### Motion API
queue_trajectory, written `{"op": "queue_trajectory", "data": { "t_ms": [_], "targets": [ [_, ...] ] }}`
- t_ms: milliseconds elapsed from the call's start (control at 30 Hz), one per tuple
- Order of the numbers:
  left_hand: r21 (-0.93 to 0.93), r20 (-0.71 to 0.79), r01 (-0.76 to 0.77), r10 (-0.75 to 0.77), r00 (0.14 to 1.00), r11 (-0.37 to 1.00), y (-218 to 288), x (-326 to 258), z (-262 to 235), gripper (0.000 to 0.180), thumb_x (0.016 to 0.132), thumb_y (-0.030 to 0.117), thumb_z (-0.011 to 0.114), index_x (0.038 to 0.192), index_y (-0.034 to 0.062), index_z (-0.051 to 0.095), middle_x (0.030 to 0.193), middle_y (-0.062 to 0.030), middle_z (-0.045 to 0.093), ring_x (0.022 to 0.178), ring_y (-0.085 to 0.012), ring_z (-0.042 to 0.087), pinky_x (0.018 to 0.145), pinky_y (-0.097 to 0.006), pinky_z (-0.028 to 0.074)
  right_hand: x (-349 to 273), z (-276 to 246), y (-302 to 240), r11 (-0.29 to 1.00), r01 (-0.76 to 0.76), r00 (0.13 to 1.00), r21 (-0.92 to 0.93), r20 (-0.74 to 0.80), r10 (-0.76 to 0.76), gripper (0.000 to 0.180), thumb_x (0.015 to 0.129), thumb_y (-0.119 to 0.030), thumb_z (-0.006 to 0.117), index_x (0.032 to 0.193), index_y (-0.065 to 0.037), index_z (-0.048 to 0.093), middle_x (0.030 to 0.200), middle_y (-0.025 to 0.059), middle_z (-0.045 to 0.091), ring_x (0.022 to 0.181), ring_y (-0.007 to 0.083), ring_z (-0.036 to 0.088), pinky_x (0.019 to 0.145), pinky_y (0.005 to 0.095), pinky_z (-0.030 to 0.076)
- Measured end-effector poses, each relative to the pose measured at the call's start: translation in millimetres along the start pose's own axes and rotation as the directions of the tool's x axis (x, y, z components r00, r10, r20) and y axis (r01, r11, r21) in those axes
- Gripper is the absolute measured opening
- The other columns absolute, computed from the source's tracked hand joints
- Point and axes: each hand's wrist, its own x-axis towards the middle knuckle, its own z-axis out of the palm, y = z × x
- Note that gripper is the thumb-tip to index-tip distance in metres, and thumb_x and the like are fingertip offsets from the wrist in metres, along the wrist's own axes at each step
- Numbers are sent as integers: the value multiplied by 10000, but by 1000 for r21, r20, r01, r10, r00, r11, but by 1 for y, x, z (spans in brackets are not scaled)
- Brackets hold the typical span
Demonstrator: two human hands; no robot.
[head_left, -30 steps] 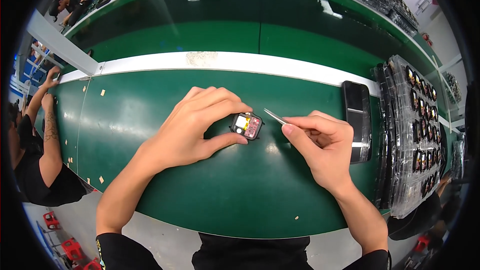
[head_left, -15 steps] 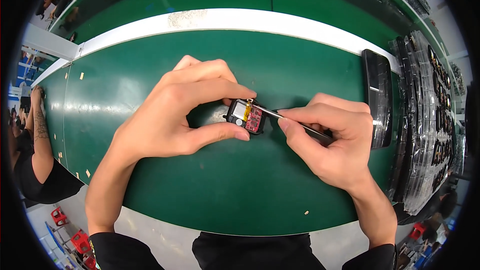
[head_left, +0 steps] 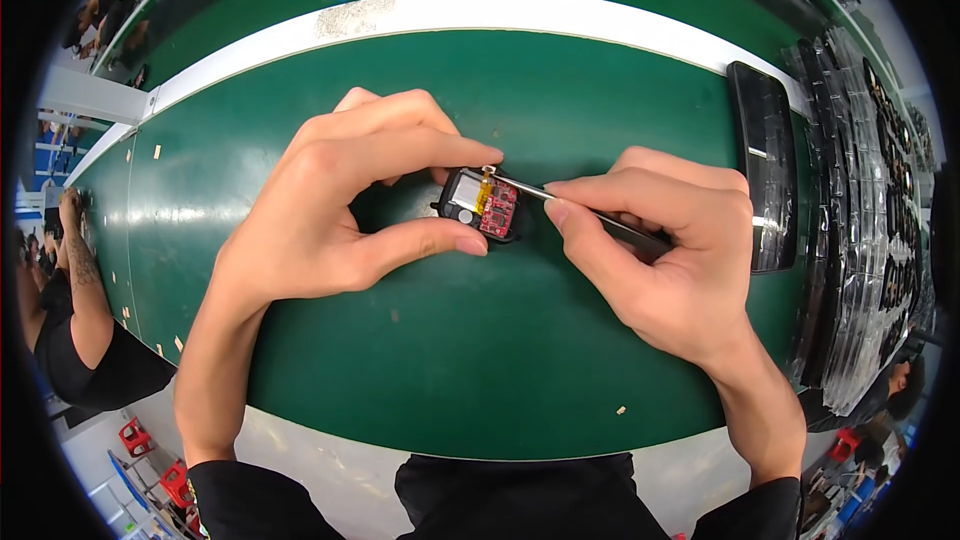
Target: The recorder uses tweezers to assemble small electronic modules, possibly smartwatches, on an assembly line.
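A small black device [head_left: 484, 204] lies near the centre of the frame on the green table [head_left: 420, 370], its open side up, showing a red circuit board on its right half and a pale grey part on its left. It sits directly between the two hands, at the tips of their fingers.

The left hand [head_left: 340, 205] comes in from the lower left and arches over the table. Its index finger curls across the top edge of the device and its thumb lies along the bottom edge, so the device is pinched between them; the other fingers are tucked behind the index finger.

The right hand [head_left: 670, 250] comes in from the lower right with the wrist bent towards the middle of the frame. Its thumb and fingers are pressed together around a thin metal tool [head_left: 560, 202], held like a pen. The tool slants up and to the left, and its tip meets the device at the top edge, by a small yellow strip next to the red board.

Right of the right hand, a long black tray [head_left: 765, 150] lies upright in the frame, just beside stacked clear plastic trays [head_left: 870, 190] along the right rim. A white strip [head_left: 560, 12] borders the far side of the table.
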Motion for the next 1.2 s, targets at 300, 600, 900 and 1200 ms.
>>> {"op": "queue_trajectory", "data": {
  "t_ms": [300,600,900,1200],
  "targets": [
    [15,-36,33,-32,999,999,5,0,0,555,711,245,999,1190,45,800,914,-47,717,719,-181,530,753,-333,410,-7,4,2,987,118,990,-108,-64,-125,239,797,75,860,1023,-5,864,712,23,676,516,55,515,466,236,345],
    [16,-45,20,-19,999,1000,3,-1,0,546,716,241,1000,1193,50,815,902,-52,702,714,-183,530,740,-333,421,-6,8,1,960,180,975,-216,-86,-203,270,757,68,878,1012,-17,860,738,22,671,523,98,558,446,269,398],
    [6,-23,37,-37,999,999,3,-1,-2,548,714,257,999,1194,59,824,939,-53,729,727,-179,532,730,-319,423,-6,10,5,956,212,971,-201,-67,-229,259,801,85,863,1044,-4,866,762,34,713,539,80,557,471,255,398],
    [-121,62,32,-25,998,992,-10,-1,-9,576,717,310,1002,1205,52,838,1035,-52,758,833,-167,578,749,-314,437,-4,1,2,998,66,998,6,0,-66,180,830,80,842,1004,36,857,711,97,720,582,142,631,538,276,437]
  ]
}}
